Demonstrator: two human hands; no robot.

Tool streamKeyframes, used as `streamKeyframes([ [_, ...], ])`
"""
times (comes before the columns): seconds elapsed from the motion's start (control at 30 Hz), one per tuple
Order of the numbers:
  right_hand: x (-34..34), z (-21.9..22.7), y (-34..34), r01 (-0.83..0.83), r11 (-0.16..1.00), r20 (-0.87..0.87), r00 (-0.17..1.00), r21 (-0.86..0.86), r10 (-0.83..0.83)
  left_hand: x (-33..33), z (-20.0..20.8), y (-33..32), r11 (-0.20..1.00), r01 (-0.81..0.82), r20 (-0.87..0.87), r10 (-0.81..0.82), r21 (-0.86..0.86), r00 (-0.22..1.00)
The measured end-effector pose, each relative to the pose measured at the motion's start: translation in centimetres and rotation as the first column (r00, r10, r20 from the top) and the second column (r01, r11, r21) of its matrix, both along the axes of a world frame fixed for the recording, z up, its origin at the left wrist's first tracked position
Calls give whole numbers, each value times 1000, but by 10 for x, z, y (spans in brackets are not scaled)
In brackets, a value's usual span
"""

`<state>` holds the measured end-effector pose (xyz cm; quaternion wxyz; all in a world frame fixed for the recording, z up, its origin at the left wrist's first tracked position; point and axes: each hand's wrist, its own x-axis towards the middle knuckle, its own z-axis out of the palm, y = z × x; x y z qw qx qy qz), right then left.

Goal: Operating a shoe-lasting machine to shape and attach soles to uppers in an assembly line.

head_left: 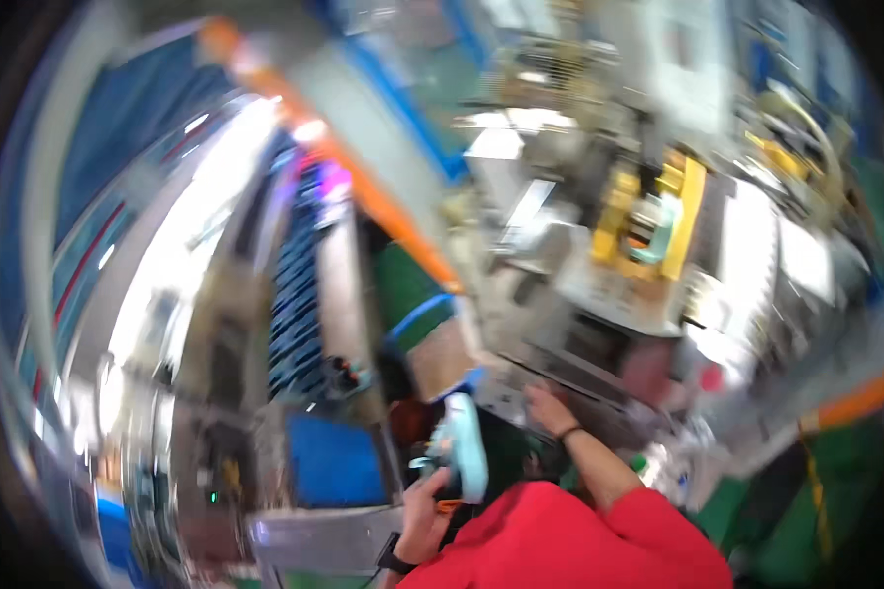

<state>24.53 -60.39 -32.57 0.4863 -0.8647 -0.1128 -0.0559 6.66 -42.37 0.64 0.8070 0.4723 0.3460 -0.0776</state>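
Motion smears much of the view. In the lower middle, my left hand (422, 512), a dark watch on its wrist, is closed around a piece with a long pale-blue curved part (469, 450); its exact kind is too blurred to make out. A bit of orange shows just by the fingers. My right hand (550, 410), with a dark band at the wrist, reaches forward to the near edge of a grey machine (599, 368). Its fingers are too smeared to show whether they touch the edge or are closed.
Yellow blocks (683, 216) stand on the machine ahead to the right. To the left runs a belt-like strip with dark blue slats (297, 285), with a blue flat panel (336, 461) at its near end. An orange rail (363, 187) slants across. Green floor (398, 285) shows between.
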Motion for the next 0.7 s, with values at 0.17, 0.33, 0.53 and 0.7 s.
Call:
streamKeyframes([
  [0.17,-13,57,-30,-61,995,-149,986,80,73,-17,-15,25,995,33,-102,-23,97,994],
  [0.33,15,45,-8,-59,973,44,997,-223,71,-68,-29,69,928,-372,-121,369,-2,921],
  [0.53,99,68,36,-469,803,152,821,-368,550,-127,-78,163,710,-694,-213,664,-122,716],
  [0.7,48,335,275,-575,817,242,788,-39,566,-197,-91,241,424,-906,-262,874,2,408],
])
